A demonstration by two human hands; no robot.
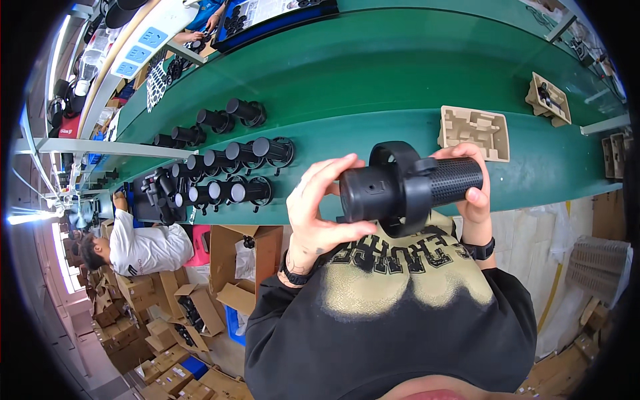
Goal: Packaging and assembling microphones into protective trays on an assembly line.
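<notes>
I hold a black cylindrical microphone (373, 193) level in front of my chest, above the near edge of the green workbench. A wide black ring mount (415, 200) encircles its middle. The mesh grille end points right, where my right hand (475, 193) is closed around it, thumb in front and fingers over the top. At the smooth left end, my left hand (317, 207) curves round the body, fingers above and thumb below. Its grip is loose, and some fingertips are hidden behind the microphone.
Several similar black microphones (250, 191) stand in rows on the green workbench (360, 133) at left. A beige moulded tray (475, 130) lies beyond my right hand, another tray (550, 100) farther right. A co-worker (150, 243) is at the far left; cardboard boxes (247, 260) stand below.
</notes>
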